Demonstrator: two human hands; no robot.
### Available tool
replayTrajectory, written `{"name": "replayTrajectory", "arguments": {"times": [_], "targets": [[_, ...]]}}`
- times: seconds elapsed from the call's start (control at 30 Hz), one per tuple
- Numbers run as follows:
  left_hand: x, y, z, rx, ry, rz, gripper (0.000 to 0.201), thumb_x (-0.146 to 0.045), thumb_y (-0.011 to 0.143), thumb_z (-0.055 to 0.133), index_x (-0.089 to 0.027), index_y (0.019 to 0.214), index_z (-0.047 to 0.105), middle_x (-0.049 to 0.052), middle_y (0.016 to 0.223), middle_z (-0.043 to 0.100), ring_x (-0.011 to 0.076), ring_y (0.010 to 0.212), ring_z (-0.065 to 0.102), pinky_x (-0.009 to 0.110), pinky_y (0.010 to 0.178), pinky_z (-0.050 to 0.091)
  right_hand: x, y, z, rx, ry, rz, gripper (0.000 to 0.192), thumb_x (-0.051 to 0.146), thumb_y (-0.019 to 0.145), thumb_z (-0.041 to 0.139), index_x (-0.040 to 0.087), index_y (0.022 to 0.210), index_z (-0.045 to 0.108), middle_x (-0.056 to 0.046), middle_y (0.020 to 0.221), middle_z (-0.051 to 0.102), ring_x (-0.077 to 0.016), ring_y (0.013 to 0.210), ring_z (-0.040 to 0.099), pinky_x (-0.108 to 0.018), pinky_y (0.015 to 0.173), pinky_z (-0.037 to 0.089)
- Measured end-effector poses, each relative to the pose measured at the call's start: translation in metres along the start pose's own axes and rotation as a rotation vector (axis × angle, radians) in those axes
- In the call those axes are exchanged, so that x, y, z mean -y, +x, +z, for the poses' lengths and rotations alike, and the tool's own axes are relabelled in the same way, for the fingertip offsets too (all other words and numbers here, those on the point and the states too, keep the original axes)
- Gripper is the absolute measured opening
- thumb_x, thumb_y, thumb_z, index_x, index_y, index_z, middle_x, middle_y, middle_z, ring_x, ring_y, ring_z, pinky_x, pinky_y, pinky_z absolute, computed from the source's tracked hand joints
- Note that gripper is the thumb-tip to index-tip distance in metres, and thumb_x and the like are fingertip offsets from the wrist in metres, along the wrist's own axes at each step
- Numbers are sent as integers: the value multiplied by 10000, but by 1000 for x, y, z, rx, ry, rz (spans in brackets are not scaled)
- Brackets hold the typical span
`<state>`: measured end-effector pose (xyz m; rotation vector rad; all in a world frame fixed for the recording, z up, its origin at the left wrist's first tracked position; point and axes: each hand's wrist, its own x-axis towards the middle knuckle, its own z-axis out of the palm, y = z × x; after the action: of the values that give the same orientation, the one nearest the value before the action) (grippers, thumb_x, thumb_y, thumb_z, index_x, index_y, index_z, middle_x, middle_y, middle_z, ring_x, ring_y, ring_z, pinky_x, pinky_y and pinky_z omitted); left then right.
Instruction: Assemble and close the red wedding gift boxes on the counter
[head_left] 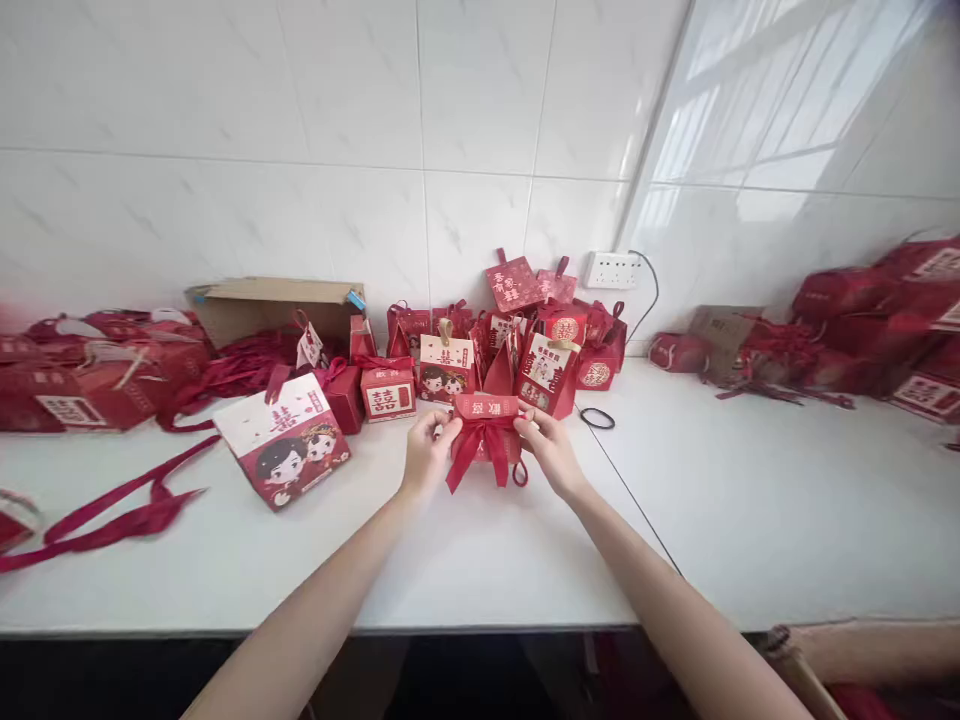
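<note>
A small red gift box (486,406) with a red ribbon bow (484,432) on its near face is between my hands at the middle of the table. My left hand (430,440) pinches its left edge, and my right hand (549,445) grips the right edge. The bow's two tails hang down the front, and a dark red cord loop (520,474) shows at the lower right. Just beyond my hands stand other red boxes, among them one with a double-happiness panel (388,390). To the left, a larger white-and-red box (289,442) with two cartoon figures leans at a tilt.
Loose red ribbon (127,515) trails over the left of the white table (480,580). Behind it, a cardboard box (274,300) holds ribbons. A black hair-tie-like loop (598,418) lies right of centre. Red boxes (862,320) pile up far right, near a power strip (611,270).
</note>
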<state>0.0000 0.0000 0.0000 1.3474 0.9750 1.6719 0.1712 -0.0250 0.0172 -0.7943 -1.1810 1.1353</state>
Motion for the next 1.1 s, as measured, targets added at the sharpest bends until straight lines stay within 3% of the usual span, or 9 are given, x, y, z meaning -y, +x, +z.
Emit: {"name": "replayTrajectory", "arguments": {"times": [0.17,0.43,0.67,0.83,0.97,1.1], "targets": [[-2,-2,1,6,11,-24,285,-342,687,607,-192,550,407,-46,557,418,109,542,403,237,546,329,-4,5,-3,-3,34,42,344,399,680,705,186,569,458,-49,1318,525,-262,1132,540,-404,949,449],[-3,-5,3,-43,68,-22,248,-310,716,588,-186,570,430,-31,640,455,123,638,444,237,600,344,-4,4,-2,2,86,83,334,379,676,701,180,568,456,-54,1345,489,-223,921,612,-353,732,514],[-2,-3,1,-42,102,-3,252,-318,712,604,-190,576,436,-33,616,456,127,630,456,240,609,358,-4,6,-2,2,57,66,299,340,676,690,188,586,449,-59,1320,513,-244,1046,571,-366,803,494],[-3,-3,1,-39,112,7,245,-324,712,609,-191,589,444,-24,644,486,134,654,477,243,625,373,-2,5,-2,9,41,63,293,318,661,678,201,625,411,-53,1293,520,-228,994,593,-356,766,492],[-4,-4,1,-37,125,16,243,-318,708,615,-192,586,446,-16,654,505,143,672,488,247,632,382,-3,5,-3,10,13,59,216,321,683,625,245,797,459,-34,1221,550,-228,1045,573,-392,827,482],[-3,-3,1,-37,128,27,244,-316,723,597,-191,587,437,-20,649,499,135,656,483,247,634,384,-4,3,-8,83,-119,35,355,363,742,555,290,1074,454,-56,1294,487,-245,1205,472,-461,957,418]]}}
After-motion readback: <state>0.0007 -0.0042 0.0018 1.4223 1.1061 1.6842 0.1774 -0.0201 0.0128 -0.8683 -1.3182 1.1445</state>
